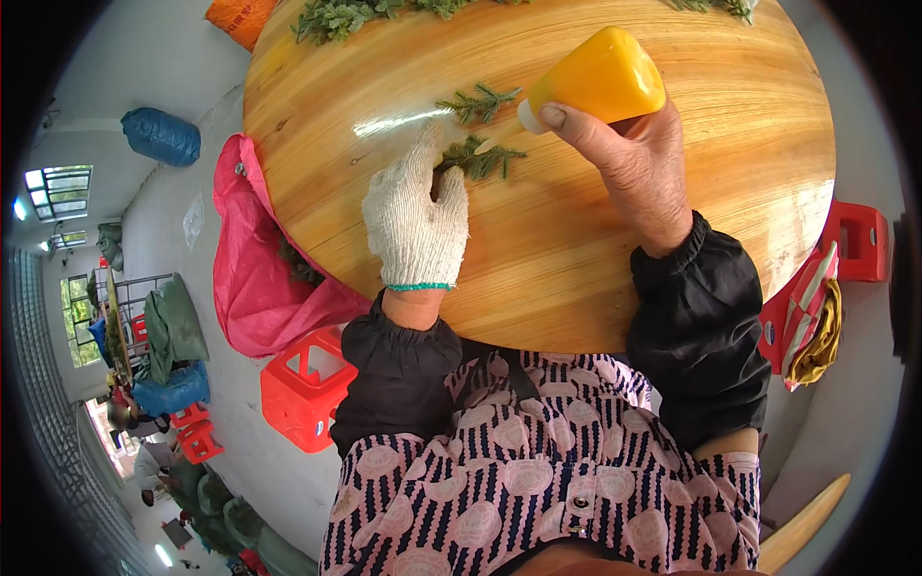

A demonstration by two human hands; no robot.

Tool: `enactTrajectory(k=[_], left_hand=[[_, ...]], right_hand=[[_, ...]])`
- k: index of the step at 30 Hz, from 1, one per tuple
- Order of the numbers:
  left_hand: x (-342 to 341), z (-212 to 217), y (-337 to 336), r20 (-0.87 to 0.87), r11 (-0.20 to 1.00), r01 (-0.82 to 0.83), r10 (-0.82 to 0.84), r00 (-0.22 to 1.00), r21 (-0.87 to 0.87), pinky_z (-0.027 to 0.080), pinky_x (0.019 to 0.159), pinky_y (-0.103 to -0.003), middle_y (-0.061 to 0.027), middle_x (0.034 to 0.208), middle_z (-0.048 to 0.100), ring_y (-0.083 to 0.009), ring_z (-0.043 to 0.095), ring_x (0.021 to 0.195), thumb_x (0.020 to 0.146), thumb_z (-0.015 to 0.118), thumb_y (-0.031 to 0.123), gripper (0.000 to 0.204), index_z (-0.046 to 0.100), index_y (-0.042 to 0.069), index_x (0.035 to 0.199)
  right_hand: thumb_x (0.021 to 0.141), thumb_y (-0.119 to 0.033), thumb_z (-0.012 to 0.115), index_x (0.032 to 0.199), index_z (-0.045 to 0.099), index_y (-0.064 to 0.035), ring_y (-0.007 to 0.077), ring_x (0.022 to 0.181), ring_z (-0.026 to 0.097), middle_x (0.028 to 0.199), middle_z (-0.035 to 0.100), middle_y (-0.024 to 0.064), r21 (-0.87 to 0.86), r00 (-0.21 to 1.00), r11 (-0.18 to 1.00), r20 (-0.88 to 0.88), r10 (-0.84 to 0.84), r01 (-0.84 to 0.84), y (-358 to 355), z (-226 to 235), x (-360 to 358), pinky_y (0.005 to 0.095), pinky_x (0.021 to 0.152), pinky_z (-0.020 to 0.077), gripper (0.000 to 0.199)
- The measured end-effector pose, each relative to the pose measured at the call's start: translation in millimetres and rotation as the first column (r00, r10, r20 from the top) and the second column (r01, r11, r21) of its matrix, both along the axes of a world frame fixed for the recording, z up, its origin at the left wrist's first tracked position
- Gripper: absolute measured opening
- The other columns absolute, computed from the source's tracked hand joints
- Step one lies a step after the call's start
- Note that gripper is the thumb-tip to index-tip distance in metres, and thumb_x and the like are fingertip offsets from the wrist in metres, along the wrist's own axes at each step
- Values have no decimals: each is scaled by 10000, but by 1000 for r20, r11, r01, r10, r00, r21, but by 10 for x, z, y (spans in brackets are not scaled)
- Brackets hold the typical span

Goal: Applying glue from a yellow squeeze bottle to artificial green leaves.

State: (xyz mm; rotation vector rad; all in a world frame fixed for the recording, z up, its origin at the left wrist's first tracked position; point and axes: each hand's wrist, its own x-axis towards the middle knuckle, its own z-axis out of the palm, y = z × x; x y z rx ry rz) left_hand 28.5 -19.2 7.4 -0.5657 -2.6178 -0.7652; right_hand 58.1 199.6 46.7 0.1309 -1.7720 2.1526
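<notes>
My left hand (pixel 415 226), in a white knitted glove with a green cuff edge, pinches the end of a small green fir sprig (pixel 492 161) just above the wooden table (pixel 547 259). My bare right hand (pixel 645 173) is wrapped round a yellow squeeze bottle (pixel 615 77). The bottle is tilted, its white cap and thin nozzle pointing down to the left at the sprig. The nozzle tip is close to the needles; whether it touches them I cannot tell. Just beyond lies a second fir sprig (pixel 477 104), flat on the wood.
More fir greenery (pixel 351 17) lies along the table's far edge. A pink sack (pixel 250 278) hangs by the left edge, with a red stool (pixel 305 389) below it. Another red stool (pixel 858 240) and striped cloth (pixel 812 317) are at right. A blue bundle (pixel 161 136) rests on the floor.
</notes>
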Motion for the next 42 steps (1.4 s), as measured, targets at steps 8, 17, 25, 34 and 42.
enactTrajectory(k=[8, 17, 25, 34, 42], left_hand=[[5, -26, -5, 58, 1000, -1, 0, 998, 20, 549, 978, -401, -220, 1233, 718, -341, 705, 1122, 845, 734, -26, 492, 661, -11, 1332], [6, -132, -2, 186, 957, 29, -86, 979, 289, 486, 1108, -365, -204, 1396, 642, -267, 618, 1305, 891, 671, -125, 484, 602, -81, 1368], [12, -88, 8, 181, 969, 25, -71, 981, 245, 497, 1090, -355, -192, 1359, 670, -249, 643, 1267, 886, 669, -127, 472, 621, -72, 1353], [-5, -108, 4, 185, 958, 36, -92, 978, 284, 504, 1077, -339, -183, 1351, 675, -229, 645, 1254, 892, 658, -135, 468, 626, -61, 1354], [19, 1, -54, 146, 999, 6, -12, 989, 41, 530, 1022, -374, -201, 1352, 673, -246, 654, 1235, 884, 688, -65, 420, 663, -43, 1303]], right_hand=[[913, -164, 812, 1094, 706, -6, 150, 948, 707, 1018, 751, 66, 156, 997, 986, 35, -63, 57, 209, 10, 63, 303, 895, 551, 262], [904, -211, 812, 1081, 708, -9, 154, 932, 700, 1000, 745, 63, 138, 993, 985, 42, -110, 103, 283, 33, 83, 302, 893, 543, 288], [875, -321, 828, 1053, 722, -19, 135, 863, 663, 942, 729, 53, 214, 982, 966, 84, -166, 145, 362, 78, 103, 287, 809, 528, 366], [848, -385, 827, 1035, 732, -24, 132, 845, 656, 937, 732, 54, 268, 972, 948, 108, -209, 174, 477, 75, 86, 284, 777, 526, 417], [899, -241, 797, 1041, 700, -37, 114, 845, 650, 955, 715, 26, -23, 985, 990, 109, -135, 138, 628, 34, 90, 263, 769, 516, 267]])
